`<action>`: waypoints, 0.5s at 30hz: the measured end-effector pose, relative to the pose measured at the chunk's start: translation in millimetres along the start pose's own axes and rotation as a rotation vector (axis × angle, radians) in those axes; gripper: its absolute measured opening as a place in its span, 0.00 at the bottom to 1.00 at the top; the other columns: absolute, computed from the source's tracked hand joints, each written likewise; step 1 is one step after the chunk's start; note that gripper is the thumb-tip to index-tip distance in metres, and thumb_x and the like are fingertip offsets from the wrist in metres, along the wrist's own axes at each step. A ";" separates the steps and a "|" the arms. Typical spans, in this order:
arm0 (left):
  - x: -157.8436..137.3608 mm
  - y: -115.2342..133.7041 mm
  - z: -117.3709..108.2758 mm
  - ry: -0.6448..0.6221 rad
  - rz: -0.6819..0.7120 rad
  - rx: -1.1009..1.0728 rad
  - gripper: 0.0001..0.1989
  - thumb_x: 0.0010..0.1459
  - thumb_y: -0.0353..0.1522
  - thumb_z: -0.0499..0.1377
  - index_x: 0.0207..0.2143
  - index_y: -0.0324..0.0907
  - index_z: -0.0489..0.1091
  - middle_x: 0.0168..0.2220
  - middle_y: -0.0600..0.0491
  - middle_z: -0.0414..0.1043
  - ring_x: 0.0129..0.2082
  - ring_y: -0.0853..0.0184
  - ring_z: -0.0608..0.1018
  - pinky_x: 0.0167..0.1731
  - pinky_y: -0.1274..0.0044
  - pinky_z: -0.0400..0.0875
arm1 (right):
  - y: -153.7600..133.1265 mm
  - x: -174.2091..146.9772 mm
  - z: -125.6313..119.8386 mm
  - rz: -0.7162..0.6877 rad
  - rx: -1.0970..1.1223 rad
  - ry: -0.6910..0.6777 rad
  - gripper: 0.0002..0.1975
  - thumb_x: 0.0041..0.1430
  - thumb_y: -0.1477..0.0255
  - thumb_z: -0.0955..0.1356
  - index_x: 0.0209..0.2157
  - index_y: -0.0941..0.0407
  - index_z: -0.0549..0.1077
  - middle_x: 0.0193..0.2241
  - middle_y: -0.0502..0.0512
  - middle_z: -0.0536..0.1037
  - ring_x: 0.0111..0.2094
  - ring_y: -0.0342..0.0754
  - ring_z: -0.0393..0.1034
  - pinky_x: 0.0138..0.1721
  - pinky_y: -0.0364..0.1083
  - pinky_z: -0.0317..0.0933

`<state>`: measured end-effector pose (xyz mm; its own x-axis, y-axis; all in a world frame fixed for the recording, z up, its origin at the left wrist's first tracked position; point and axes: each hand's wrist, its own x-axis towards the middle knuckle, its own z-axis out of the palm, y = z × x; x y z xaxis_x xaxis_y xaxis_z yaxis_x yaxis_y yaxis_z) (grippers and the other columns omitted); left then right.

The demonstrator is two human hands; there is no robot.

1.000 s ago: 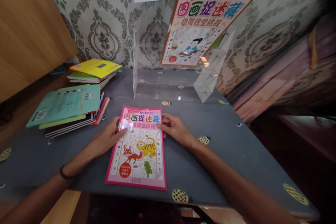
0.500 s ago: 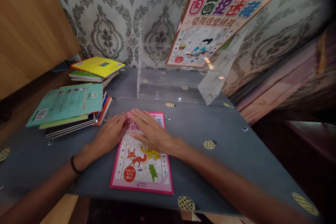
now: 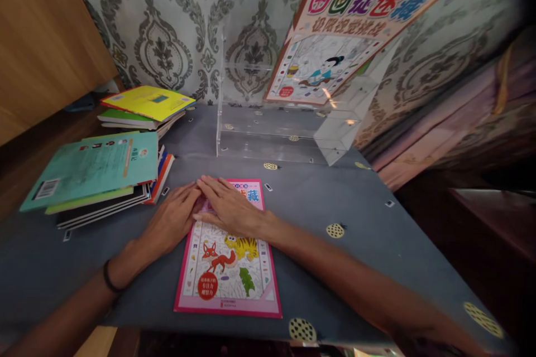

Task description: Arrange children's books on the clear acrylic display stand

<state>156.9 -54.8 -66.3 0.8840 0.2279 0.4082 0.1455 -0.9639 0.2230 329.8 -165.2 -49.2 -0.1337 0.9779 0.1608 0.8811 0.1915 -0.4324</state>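
A thin picture book (image 3: pixel 230 284) with a pink border lies flat near the front of the table, its cover showing a fox, a tiger and a green leaf. My right hand (image 3: pixel 228 207) rests palm down over the upper left of this cover, fingers stretched out. Against the book's upper left edge is my left hand (image 3: pixel 173 215), its fingers extended and their tips meeting those of the right hand. Neither hand grips anything. Part of the title is hidden under the right hand.
At left are a stack of books topped by a teal one (image 3: pixel 100 164) and, behind it, a stack topped by a yellow one (image 3: pixel 153 101). A clear acrylic stand (image 3: pixel 259 148) at the back holds a large brown-bordered book (image 3: pixel 322 70). A grey patterned cloth (image 3: pixel 318 279) covers the table.
My right hand has slid left across the cover towards the left hand, uncovering more of the title and the tiger. The camera view has shifted slightly.
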 end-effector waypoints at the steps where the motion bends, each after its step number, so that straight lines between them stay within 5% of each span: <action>1: -0.1 -0.2 0.8 0.011 0.007 0.018 0.18 0.69 0.31 0.48 0.58 0.38 0.66 0.58 0.40 0.74 0.59 0.54 0.75 0.58 0.59 0.73 | 1.5 -2.3 0.9 0.002 -0.033 0.002 0.45 0.69 0.44 0.55 0.69 0.69 0.54 0.70 0.75 0.55 0.73 0.60 0.46 0.71 0.62 0.46; 15: 0.2 1.0 -0.5 0.017 0.024 0.086 0.21 0.74 0.37 0.44 0.58 0.37 0.67 0.57 0.39 0.75 0.58 0.53 0.76 0.56 0.59 0.75 | 14.8 -39.1 -14.6 0.076 -0.116 -0.034 0.40 0.71 0.48 0.57 0.69 0.65 0.57 0.70 0.70 0.57 0.72 0.58 0.48 0.71 0.60 0.47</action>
<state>157.0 -55.6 -65.7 0.8800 0.2064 0.4279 0.1630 -0.9772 0.1361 354.7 -201.8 -49.0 -0.0784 0.9918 0.1006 0.9356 0.1081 -0.3360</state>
